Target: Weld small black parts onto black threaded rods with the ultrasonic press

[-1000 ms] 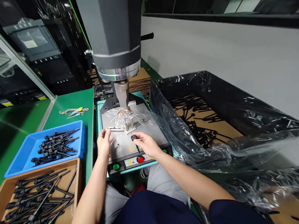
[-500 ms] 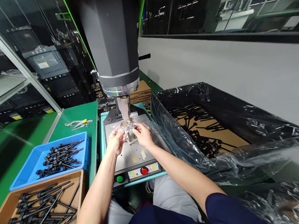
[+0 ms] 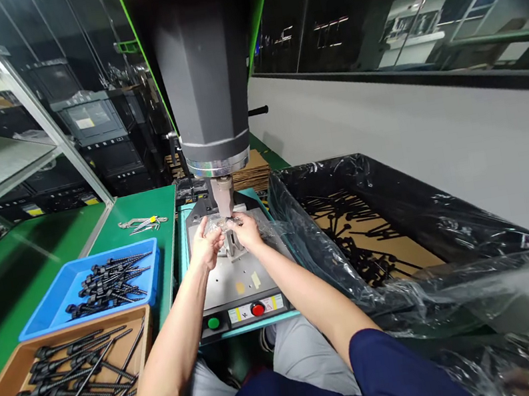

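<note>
My left hand is beside the metal fixture, fingers apart, fingertips at the edge of crumpled clear plastic film. My right hand is on the other side, thumb and fingers closed on the film over the fixture. Whether a small part lies under the film is hidden by my fingers. Just above my hands, the tapered metal tip of the press head points down. The steel base plate lies under my hands.
A green button and a red button sit on the press's front. Left are a blue tray and a brown tray of black threaded parts. A film-lined bin with black parts stands right. Pliers and hex keys lie on the green bench.
My left hand's fingers have spread from their earlier pinch at the film. My right hand has shifted slightly left and in toward the fixture. The camera view has tilted up a little.
</note>
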